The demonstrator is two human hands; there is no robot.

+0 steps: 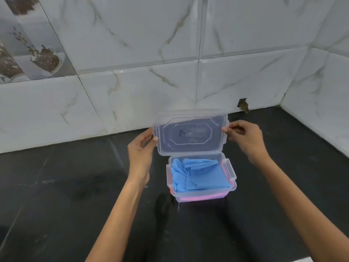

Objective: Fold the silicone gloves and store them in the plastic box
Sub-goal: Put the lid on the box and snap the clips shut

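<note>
A clear plastic box (202,186), rectangular with rounded corners and hinged side clips, sits on the glossy black stone desk (56,186), a pink layer showing through its near wall. Inside lie the folded blue gloves (198,174), thin and creased, fingers bunched toward the left side. The translucent lid (190,132), embossed with an octagonal panel, is held tilted just above the far edge of the box. The left hand (141,154) pinches the lid's left edge between thumb and fingers; the right hand (245,137) grips its right edge with the fingertips. Behind rises a wall of smooth marble-veined tiles (132,53).
</note>
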